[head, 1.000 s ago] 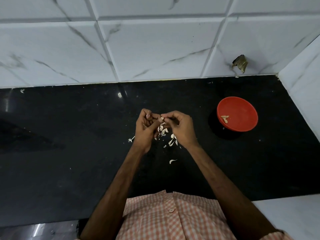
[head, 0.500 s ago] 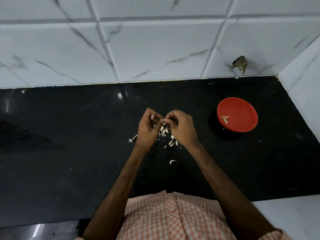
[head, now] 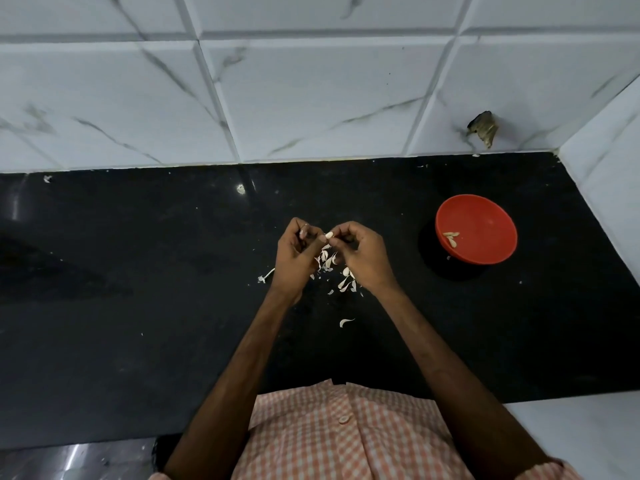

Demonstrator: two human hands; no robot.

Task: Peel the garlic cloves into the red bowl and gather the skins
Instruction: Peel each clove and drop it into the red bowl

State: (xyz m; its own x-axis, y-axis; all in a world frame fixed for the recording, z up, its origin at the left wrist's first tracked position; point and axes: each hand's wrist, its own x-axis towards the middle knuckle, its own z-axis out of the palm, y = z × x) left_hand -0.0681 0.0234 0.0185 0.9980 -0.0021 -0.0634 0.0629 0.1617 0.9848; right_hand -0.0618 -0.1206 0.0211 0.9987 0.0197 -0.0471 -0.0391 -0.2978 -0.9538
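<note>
A pale garlic clove (head: 329,234) is pinched between a person's two hands above a black desk (head: 138,306). The left hand (head: 298,252) and the right hand (head: 363,254) both have curled fingers (head: 346,233) closed on it from opposite sides, and it looks partly bared, though how much skin clings to it is too small to tell. Directly below the hands, a loose scatter of papery skins (head: 341,282) lies on the desk, with one stray skin (head: 346,322) nearer the person's checked shirt (head: 346,438) and a bit of stalk (head: 266,276) just to the left. The red bowl (head: 491,216) stands well apart to the right, near the corner of the tiled wall (head: 311,98), holding only a few peeled cloves (head: 451,237). The task appears to be in its early part, with the skins not yet gathered. The step in hand is stripping this clove. It would go best if one hand held the clove steady while the other's nails lifted the skin from the tip and drew it off in long strips. Working low over the existing scatter should let the scraps fall in one place and not drift across the desk. The bare clove then needs carrying to the bowl.
</note>
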